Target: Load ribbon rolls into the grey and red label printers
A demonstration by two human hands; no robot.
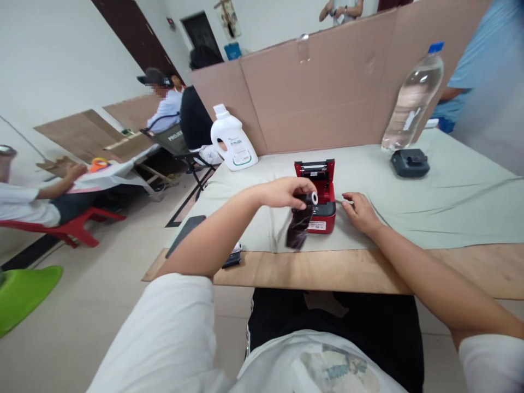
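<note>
A small red and black printer (327,215) stands on the cloth-covered table with its lid (315,169) raised. My left hand (289,194) is closed on a dark roll with a white core (310,200), held over the printer's left side. From this roll a loose, shiny dark strip (298,232) hangs down, blurred at its lower end. Just right of the printer, my right hand (361,212) rests near the table surface, fingers apart and holding nothing. The bottom of the printer's inside is partly hidden by my left hand and the roll.
A white jug (234,141) stands at the back left, a tall water bottle (415,95) at the back right. Near the bottle sits a black device (410,162). A cardboard screen (323,93) closes off the back. Small dark items (232,258) lie beside my left forearm. Other people sit beyond.
</note>
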